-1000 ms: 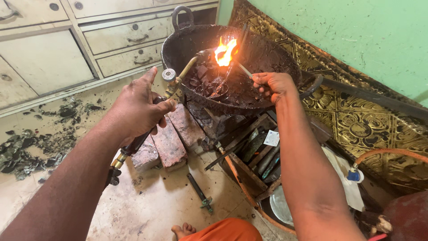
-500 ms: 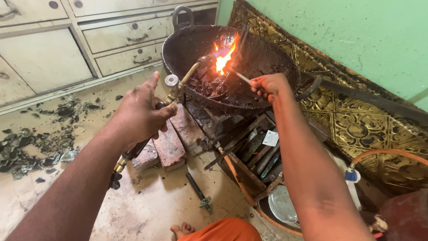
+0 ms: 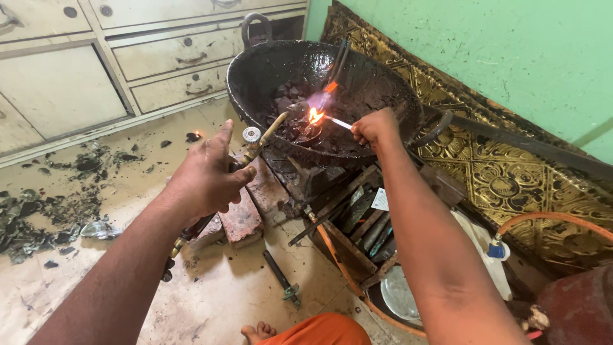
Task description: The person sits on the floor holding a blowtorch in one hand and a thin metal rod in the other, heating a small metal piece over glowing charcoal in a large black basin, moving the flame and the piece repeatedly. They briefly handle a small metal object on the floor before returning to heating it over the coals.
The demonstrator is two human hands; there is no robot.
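1. Since the earlier frames the tall orange flame has shrunk to a small bright flame [image 3: 314, 115] low in the pan, and both hands sit a little lower in view.
2. The left hand [image 3: 205, 176] is closed around the brass blowtorch [image 3: 258, 142], thumb wrapped over it, just behind the round valve knob [image 3: 251, 134].
3. The torch's curved nozzle reaches over the rim of the black iron pan [image 3: 383, 89], its tip just beside the flame.
4. The right hand [image 3: 375, 127] is closed in a pinch on a thin metal rod [image 3: 338, 122], whose far end touches the flame above the dark coals [image 3: 287, 96].
5. The pan rests on red bricks [image 3: 242, 220] on the floor [image 3: 217, 300].
6. A wooden tool tray [image 3: 364, 223] lies under the right forearm, near an orange hose [image 3: 549, 220].
7. Dark debris [image 3: 57, 204] is scattered on the floor before the pale drawers [image 3: 166, 54].
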